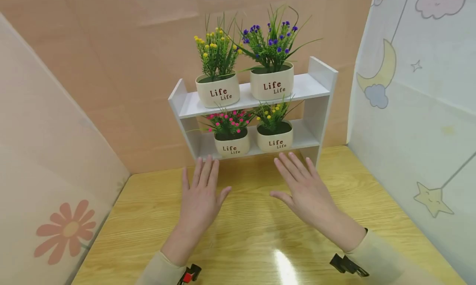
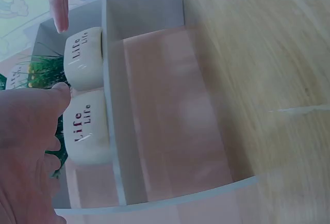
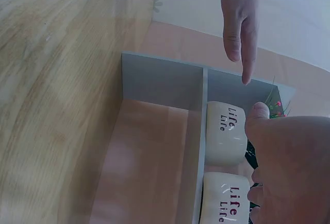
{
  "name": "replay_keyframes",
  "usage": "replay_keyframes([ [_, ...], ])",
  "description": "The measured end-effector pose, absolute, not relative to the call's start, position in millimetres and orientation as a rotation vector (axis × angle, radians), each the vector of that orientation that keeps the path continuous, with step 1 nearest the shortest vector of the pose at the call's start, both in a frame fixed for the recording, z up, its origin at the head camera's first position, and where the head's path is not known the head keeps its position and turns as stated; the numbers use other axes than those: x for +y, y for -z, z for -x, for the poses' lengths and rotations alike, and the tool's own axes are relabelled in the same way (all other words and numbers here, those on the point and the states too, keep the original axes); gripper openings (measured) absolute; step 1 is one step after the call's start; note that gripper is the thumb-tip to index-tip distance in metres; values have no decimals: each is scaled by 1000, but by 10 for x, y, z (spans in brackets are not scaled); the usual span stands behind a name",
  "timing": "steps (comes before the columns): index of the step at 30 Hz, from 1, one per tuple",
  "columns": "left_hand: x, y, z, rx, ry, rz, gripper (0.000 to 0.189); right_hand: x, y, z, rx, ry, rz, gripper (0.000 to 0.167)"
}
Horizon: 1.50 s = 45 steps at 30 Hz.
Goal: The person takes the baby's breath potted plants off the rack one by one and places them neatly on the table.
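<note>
**Empty-handed before the shelf**

My left hand and right hand are spread at centre frame over the bench, gripping nothing. Four flower pots stand on the shelf, upper centre. I judge this a hands-off pause; lifting one would call for curling round its sides.

Pale cream sleeves, angular black fittings beside them, small red patch on the left fitting

Left fingers straight, right fingers straight, thumbs angled inward
</note>
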<state>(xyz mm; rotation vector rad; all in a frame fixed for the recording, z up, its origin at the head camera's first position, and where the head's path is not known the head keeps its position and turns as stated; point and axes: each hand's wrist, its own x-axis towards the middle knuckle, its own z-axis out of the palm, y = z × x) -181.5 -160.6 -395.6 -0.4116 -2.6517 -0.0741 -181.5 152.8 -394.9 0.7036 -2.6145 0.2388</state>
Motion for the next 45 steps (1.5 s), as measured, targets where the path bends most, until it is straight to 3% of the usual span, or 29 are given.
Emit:
replay_keyframes([
  [19,-1607,3596,1777,-2554,94,418,90,1542,3567,1873,-2539,-204,-714,102],
  [35,-1637,3200,1801,-2436,96,452,91,1586,3092,1927,-2443,-198,-720,92],
  [45,-1710,2938,1962,-2475,109,399,94,1598,2772,2080,-2314,-198,-773,104],
])
